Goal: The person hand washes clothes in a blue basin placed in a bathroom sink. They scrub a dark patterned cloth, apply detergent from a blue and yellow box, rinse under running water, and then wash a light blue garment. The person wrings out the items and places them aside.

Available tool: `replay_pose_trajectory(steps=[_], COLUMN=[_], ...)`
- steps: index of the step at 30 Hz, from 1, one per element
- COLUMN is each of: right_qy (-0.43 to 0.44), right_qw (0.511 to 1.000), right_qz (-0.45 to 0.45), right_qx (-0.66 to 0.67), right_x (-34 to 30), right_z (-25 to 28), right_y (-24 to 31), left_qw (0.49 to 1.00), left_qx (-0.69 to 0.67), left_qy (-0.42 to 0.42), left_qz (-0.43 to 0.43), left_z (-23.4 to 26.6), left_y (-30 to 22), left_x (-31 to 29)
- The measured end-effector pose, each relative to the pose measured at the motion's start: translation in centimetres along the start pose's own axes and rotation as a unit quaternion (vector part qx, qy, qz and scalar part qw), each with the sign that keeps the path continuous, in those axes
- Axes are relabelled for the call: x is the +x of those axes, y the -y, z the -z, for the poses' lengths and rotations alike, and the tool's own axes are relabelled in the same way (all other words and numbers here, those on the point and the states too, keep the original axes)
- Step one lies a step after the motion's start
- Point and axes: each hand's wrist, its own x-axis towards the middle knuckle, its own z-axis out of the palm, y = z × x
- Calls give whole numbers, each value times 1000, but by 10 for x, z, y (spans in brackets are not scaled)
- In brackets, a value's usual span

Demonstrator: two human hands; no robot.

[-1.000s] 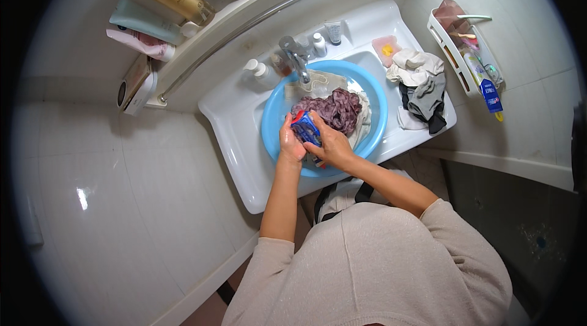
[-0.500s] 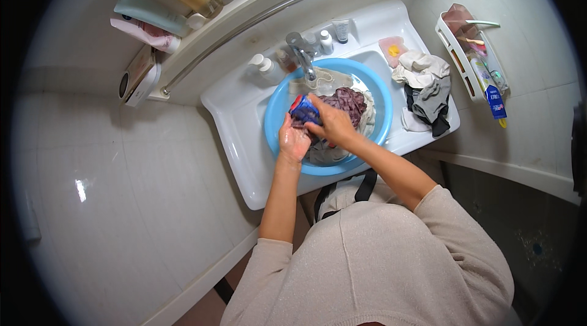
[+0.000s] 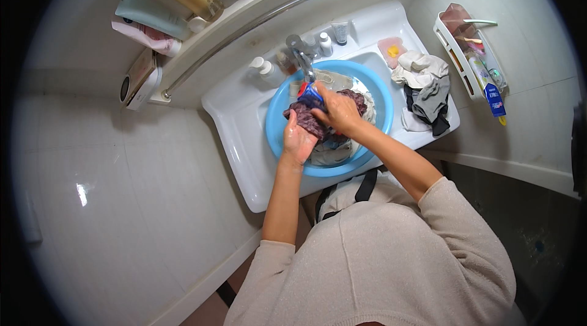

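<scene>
Over a light blue basin (image 3: 386, 101), my right hand (image 3: 338, 112) grips a small blue-and-red scrubbing brush (image 3: 310, 95), its underside hidden. The brush is against a wet maroon patterned cloth (image 3: 304, 119). My left hand (image 3: 298, 141) supports that cloth from below, palm up and thumb raised, with its fingers mostly covered. More of the maroon cloth lies in the basin beneath my right hand. Pale wet clothes (image 3: 332, 153) are bunched around it.
The basin sits in a white sink (image 3: 235, 164) under a chrome faucet (image 3: 298, 51). A pump bottle (image 3: 264, 68) and small bottles line the back. At right are soap on a pink dish (image 3: 392, 51), piled clothes (image 3: 433, 91) and a wall caddy (image 3: 455, 51).
The brush and my right hand have moved slightly right and are tilted differently. More of the maroon cloth now shows spread over my left palm.
</scene>
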Motion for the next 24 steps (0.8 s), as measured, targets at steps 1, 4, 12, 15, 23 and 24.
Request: replay_pose_trajectory(steps=[1, 4, 12, 15, 23, 24], right_qy=[2, 6, 132, 223, 252, 247], right_qw=[999, 995, 778, 766, 795, 799], right_qz=[31, 18, -360, -350, -315, -280], right_qx=[40, 102, 497, 491, 453, 471], right_x=[-11, -33, -8, -30, -20, -15], right_z=[-3, -10, 48, 46, 76, 78], right_y=[7, 25, -34, -32, 2, -7], left_qw=[999, 1000, 999, 997, 990, 989], left_qx=[1, 0, 42, 71, 143, 148], left_qy=[-33, 13, 19, 18, 4, 7], left_qz=[-6, -27, -19, -11, -19, -22], left_z=[5, 25, 4, 2, 18, 18], left_y=[-2, -11, -35, -43, -56, -53], left_x=[2, 2, -10, -6, 0, 0])
